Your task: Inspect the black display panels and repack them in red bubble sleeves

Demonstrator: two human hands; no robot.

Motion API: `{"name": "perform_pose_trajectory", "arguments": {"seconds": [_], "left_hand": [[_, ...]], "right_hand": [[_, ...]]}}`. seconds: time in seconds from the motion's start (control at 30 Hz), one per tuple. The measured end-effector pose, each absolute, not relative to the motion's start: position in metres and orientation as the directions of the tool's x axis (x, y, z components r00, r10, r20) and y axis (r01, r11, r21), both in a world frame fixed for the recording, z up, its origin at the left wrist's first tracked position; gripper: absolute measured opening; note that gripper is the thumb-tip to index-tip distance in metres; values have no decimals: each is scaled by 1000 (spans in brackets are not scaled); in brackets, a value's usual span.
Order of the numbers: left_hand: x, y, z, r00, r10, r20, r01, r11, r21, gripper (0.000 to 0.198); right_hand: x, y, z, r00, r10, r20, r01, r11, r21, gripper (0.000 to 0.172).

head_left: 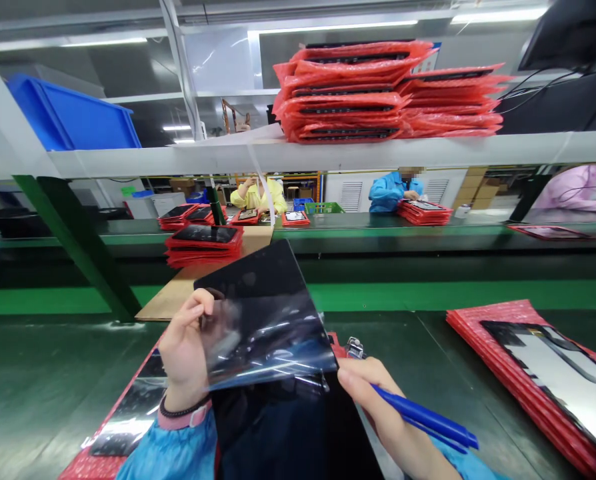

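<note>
Head view: a thin glossy film (273, 333) is held up by its left edge in the left hand (188, 353), whose fingers are pinched together on it. The film stands raised above a black screen (288, 433), which lies on a red bubble bag (81, 467) on the green desk (53, 380), directly before the person. The right hand (378, 407) is closed around a blue pen (423, 417) and is kept just beside the lower right corner of the film.

The film is judged to be very light, soft and easily creased, so it is best taken at an edge or corner. The screen is judged stiff, smooth and fragile, and is better gripped by its sides. A second screen in a red bag (508, 360) lies well apart on the right.
</note>
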State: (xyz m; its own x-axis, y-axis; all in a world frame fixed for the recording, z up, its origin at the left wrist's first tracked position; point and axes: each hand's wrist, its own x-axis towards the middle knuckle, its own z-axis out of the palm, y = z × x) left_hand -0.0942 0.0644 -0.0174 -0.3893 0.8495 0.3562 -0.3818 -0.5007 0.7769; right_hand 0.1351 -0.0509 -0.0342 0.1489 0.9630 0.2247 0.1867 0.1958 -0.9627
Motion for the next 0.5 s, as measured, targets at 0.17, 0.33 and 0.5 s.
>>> {"name": "perform_pose_trajectory", "arguments": {"seconds": [0.17, 0.33, 0.5], "left_hand": [[-79, 44, -3, -226, 895, 384, -420, -445, 791, 29], [-80, 36, -4, -231, 900, 371, -382, -434, 816, 35], [-81, 34, -9, -229, 884, 407, -354, -465, 811, 36]], "right_hand": [[135, -44, -28, 73, 940, 334, 135, 323, -937, 35], [131, -41, -23, -134, 913, 385, 119, 400, -909, 23], [123, -42, -24, -110, 918, 380, -13, 381, -924, 15]]}}
